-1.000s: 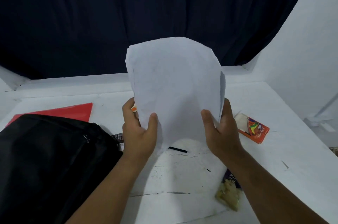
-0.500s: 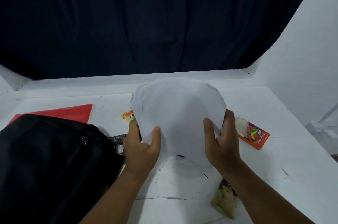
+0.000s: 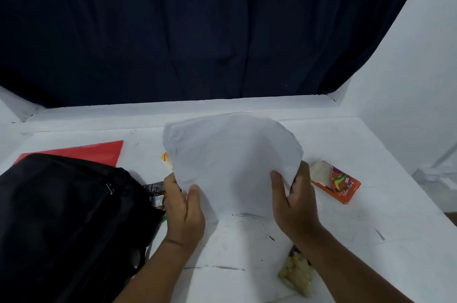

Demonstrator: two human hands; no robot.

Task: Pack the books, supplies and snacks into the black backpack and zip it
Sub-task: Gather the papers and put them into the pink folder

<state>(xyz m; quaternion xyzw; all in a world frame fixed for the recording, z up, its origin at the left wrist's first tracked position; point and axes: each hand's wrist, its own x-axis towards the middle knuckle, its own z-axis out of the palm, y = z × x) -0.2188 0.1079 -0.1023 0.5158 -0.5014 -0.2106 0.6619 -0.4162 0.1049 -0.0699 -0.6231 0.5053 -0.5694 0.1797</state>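
Head view of a white table (image 3: 346,241) backed by a dark curtain (image 3: 210,30). At centre, both hands hold a stack of white paper sheets (image 3: 232,161) whose lower edge is close to or touching the tabletop; the sheets bow away from the viewer, the top edge curling over toward 12 o'clock. The left hand (image 3: 184,208) pinches the sheets' 8 o'clock edge, thumb on the near face and fingers curled behind; the right hand (image 3: 295,204) pinches the 4 o'clock edge the same way, thumb in front, fingers behind. The black backpack (image 3: 66,223) lies at 9 o'clock of the sheets, filling the lower left of the view, its zipper pull (image 3: 109,188) visible on the upper surface; whether its zip is open cannot be told. A red folder (image 3: 99,152) lies flat at 11 o'clock of the backpack, partly under it. A dark snack wrapper (image 3: 154,191) sits between the backpack and the left hand. A small yellow-orange item (image 3: 166,157) shows just beside the sheets' left edge. An orange pencil box (image 3: 337,182) lies at 3 o'clock of the right hand, and a clear snack packet (image 3: 295,278) lies at 6 o'clock beneath the right forearm.
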